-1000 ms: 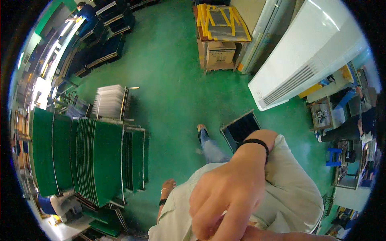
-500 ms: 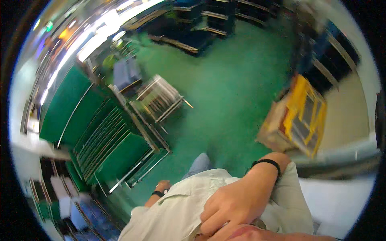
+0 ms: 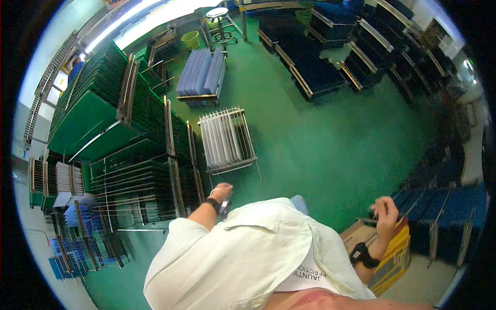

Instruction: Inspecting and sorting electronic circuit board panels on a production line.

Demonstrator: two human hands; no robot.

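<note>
My left hand [image 3: 222,192] hangs low in front of my left side, its fingers loosely curled in, with nothing visible in them. A dark watch and a pale band circle its wrist. Nearest to it stands a metal rack [image 3: 231,168] of white upright panels on the green floor. Out to my right, my right hand [image 3: 385,211] is raised with its fingers loosely bent and apart, holding nothing. A black watch [image 3: 360,254] is on that wrist. Beneath this arm are a cardboard box [image 3: 357,233] and a yellow crate-like frame [image 3: 393,263].
Tall racks of green panels [image 3: 98,121] stand close on the left. Farther on are a rack of bluish-grey panels [image 3: 195,72], a yellow-green bin [image 3: 190,40] and a round stool [image 3: 217,12]. Dark racks [image 3: 310,67] fill the far right, and blue panels [image 3: 444,206] the near right.
My right hand has left my chest and swung out to the right. The view has turned and moved, so the white panel rack is closer to my left hand.
</note>
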